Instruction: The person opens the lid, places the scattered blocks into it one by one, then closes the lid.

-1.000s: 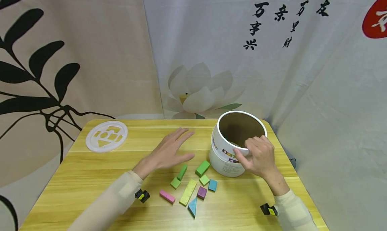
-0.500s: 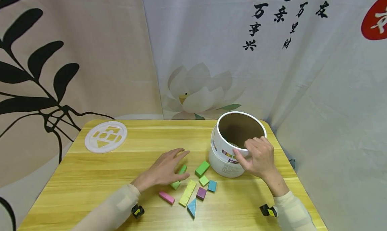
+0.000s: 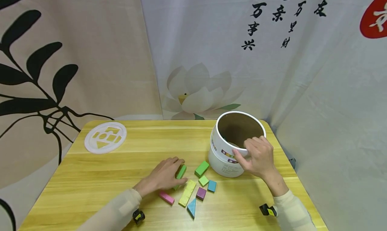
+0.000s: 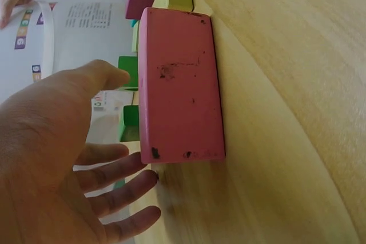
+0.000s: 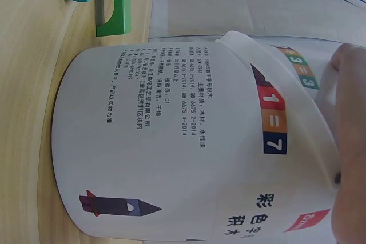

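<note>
My left hand (image 3: 164,175) reaches over a green block (image 3: 181,172), thumb spread from the other fingers, with a second green block mostly hidden beneath it. In the left wrist view its fingers stay apart, and a scuffed pink block (image 4: 180,84) fills the middle. The right hand (image 3: 260,157) grips the rim of a white bucket (image 3: 226,165), thumb outside and fingers over the edge. The bucket stands upright at the back right of the table. Right of the left hand lie a yellow block (image 3: 187,193), a purple block (image 3: 201,193) and a blue triangle (image 3: 191,208).
A white disc with cut-out shapes (image 3: 121,142) lies at the table's back left. Another green block (image 3: 202,168), a small light-green block (image 3: 204,181) and a blue block (image 3: 212,186) sit near the bucket. A printed curtain (image 3: 196,56) hangs behind the table (image 3: 75,190).
My left hand has come down and toward me onto the green blocks, its fingers drawing closer to them. The right hand has stayed on the bucket's rim.
</note>
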Available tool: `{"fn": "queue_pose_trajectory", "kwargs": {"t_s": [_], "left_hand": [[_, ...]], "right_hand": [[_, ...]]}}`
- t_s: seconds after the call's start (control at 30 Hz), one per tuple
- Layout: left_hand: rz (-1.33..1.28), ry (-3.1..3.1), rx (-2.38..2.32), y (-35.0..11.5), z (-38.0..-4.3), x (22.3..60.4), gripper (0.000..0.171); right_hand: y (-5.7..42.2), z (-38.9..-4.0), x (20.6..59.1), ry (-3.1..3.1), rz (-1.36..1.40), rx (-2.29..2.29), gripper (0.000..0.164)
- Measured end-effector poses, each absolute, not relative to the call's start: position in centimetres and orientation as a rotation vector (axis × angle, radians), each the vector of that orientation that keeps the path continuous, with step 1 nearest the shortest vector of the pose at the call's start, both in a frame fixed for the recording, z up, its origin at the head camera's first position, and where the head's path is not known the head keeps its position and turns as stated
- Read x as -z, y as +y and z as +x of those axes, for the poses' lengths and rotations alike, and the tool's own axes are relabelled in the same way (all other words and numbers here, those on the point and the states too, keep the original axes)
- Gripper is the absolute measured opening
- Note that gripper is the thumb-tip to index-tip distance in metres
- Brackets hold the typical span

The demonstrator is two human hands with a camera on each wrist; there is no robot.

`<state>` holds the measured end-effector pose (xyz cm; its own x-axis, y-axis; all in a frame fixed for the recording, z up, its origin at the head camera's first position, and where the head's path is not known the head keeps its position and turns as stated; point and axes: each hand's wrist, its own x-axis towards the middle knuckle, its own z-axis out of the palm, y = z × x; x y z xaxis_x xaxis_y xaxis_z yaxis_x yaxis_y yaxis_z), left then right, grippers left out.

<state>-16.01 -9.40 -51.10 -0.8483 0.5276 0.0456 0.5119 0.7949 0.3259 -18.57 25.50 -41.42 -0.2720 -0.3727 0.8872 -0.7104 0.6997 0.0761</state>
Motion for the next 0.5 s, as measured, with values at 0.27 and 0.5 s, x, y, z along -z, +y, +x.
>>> {"fn": "queue_pose_trajectory", "kwargs": {"t_s": [0.27, 0.5], "left_hand": [[0.928, 2.914, -0.576, -9.51, -16.06, 51.32, 0.057], [0.992, 2.868, -0.700, -9.46, -16.21, 51.35, 0.028]], "right_hand": [[25.55, -18.62, 41.45, -1.893, 0.841, -0.415, 0.048], [25.59, -18.63, 41.49, -1.892, 0.837, -0.416, 0.048]]}}
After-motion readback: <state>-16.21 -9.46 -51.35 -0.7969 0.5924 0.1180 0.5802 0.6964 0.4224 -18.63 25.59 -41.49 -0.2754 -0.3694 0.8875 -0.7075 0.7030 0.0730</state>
